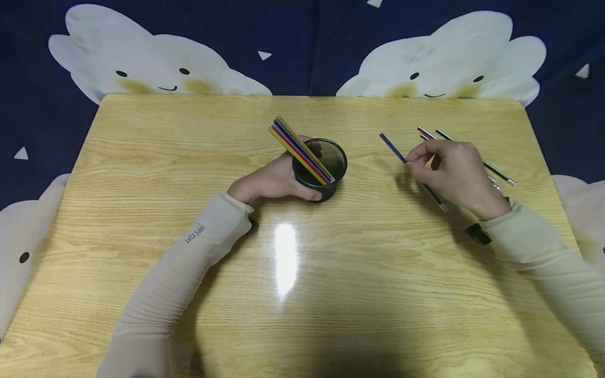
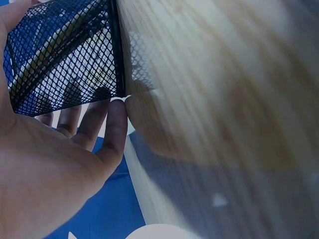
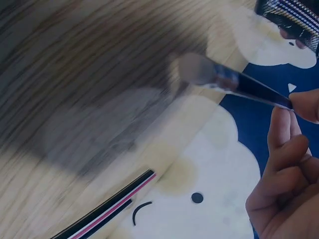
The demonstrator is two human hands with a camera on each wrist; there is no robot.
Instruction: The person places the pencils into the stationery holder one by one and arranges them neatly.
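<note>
Left hand: I see it [image 1: 271, 178] wrapped round the black mesh cup [image 1: 331, 152], thumb on the near wall and fingers behind.
Right hand: mine to watch most closely; this one [image 1: 451, 173] pinches a dark blue pencil [image 1: 391, 146] between thumb and fingertips, near the middle of its length.
Pencil to cup: the gap I judge matters most; the held pencil is right of the cup, well apart from it, with its plain end the nearer.
Long axis: slants from far left to near right, with the eraser end [image 3: 197, 69] closer to the person; it looks clear of the table, by the right wrist view.
Nearer hand: the right has the pencil; the left is at the cup's left side.
Cup contents: several coloured pencils [image 1: 300, 149] lean far and left out of the mouth, roughly along the same slant.
Loose pencils: more [image 1: 501, 173] lie past and beside the right hand, partly hidden, so I cannot count them.
Writing: "Lets Slim" on the left sleeve [image 1: 195, 234]; I can read no brand on any pencil.
</note>
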